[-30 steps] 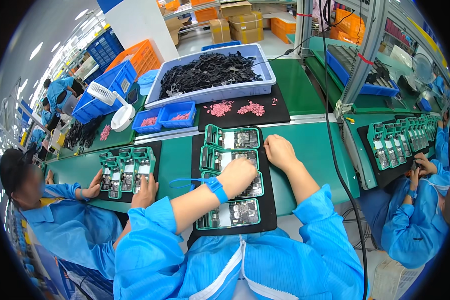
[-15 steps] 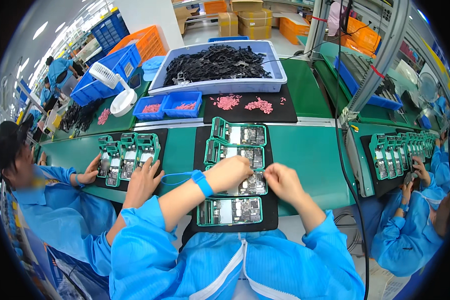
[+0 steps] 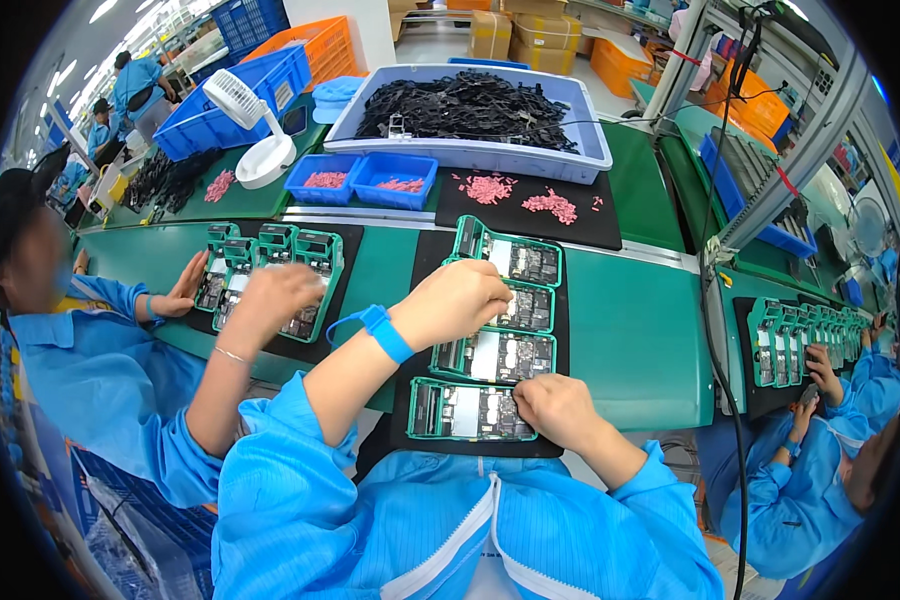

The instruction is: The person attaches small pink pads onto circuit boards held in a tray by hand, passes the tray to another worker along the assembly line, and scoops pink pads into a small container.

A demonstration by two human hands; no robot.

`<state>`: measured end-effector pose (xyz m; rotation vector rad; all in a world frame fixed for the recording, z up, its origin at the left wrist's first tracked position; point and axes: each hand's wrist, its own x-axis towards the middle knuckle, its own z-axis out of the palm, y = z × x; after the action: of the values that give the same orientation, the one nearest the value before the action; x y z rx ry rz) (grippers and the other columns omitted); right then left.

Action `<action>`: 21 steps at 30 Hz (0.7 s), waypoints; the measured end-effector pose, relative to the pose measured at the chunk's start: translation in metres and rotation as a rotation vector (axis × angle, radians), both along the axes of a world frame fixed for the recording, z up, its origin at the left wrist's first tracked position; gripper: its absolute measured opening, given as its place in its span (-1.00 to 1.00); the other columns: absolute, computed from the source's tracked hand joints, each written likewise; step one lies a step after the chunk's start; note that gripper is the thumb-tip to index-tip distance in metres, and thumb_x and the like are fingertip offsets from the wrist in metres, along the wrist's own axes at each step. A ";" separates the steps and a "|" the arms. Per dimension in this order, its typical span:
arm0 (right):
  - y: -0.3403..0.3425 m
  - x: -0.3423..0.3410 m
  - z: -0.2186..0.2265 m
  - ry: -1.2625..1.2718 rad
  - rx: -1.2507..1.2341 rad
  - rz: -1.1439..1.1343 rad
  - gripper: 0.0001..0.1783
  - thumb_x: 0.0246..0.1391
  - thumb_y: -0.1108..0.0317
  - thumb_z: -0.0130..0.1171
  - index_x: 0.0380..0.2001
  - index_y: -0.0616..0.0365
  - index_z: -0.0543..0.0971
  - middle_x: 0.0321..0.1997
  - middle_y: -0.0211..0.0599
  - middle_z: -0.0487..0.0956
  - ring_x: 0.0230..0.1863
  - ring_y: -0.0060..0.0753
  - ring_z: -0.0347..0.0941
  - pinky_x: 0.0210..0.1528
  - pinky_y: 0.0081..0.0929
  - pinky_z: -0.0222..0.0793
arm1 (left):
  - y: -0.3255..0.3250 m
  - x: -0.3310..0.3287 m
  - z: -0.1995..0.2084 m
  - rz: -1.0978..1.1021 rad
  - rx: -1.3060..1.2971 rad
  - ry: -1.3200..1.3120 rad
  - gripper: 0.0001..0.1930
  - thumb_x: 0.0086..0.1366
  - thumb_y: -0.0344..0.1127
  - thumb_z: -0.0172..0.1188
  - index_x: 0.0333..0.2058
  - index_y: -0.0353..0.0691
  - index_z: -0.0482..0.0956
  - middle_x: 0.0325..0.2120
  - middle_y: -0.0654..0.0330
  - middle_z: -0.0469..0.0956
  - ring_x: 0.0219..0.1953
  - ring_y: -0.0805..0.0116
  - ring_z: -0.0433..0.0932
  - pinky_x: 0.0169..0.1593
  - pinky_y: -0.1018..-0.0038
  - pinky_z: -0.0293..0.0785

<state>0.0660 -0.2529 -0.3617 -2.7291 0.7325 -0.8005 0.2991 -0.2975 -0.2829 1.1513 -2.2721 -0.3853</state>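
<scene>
Several green-framed device housings with exposed circuit boards lie in a column on a black mat [image 3: 402, 420] in front of me. Over the left part of the second-farthest housing [image 3: 526, 309] is my left hand [image 3: 455, 300], a blue band round its wrist. Its fingers are pinched above the board, and whatever they hold cannot be made out. My right hand [image 3: 560, 408] rests at the right end of the nearest housing [image 3: 470, 412], thumb and fingers pressed together; anything between them is hidden. The farthest housing [image 3: 525, 260] and the third one [image 3: 500, 356] lie untouched.
Beyond the housings stand two blue trays [image 3: 395, 196] of pink pieces, more pink pieces [image 3: 550, 206] on a dark mat, and a large bin [image 3: 595, 150] of black parts. A white fan [image 3: 265, 160] stands left. Co-workers handle similar housings on both sides; a black cable [image 3: 715, 350] hangs right.
My left hand has moved farther away, up the second-farthest housing. My right hand has come nearer, from beside the third housing to the nearest one's right end. The view has shifted slightly.
</scene>
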 end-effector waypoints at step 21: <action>-0.062 -0.001 0.048 -0.010 0.284 0.200 -0.90 -0.08 0.35 0.17 -0.45 0.11 0.57 -0.55 -0.27 0.50 -0.47 -0.17 0.48 -0.44 -0.29 0.40 | -0.179 0.048 -0.034 0.108 -0.009 -0.278 -0.87 -0.06 -0.38 0.22 -0.45 -0.18 0.65 -0.46 0.04 0.58 -0.32 0.06 0.56 -0.17 0.26 0.49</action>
<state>0.0653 -0.3145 -0.3139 -2.4907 0.5159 -0.6135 0.3473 -0.4762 -0.3169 1.3900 -2.4281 -0.1819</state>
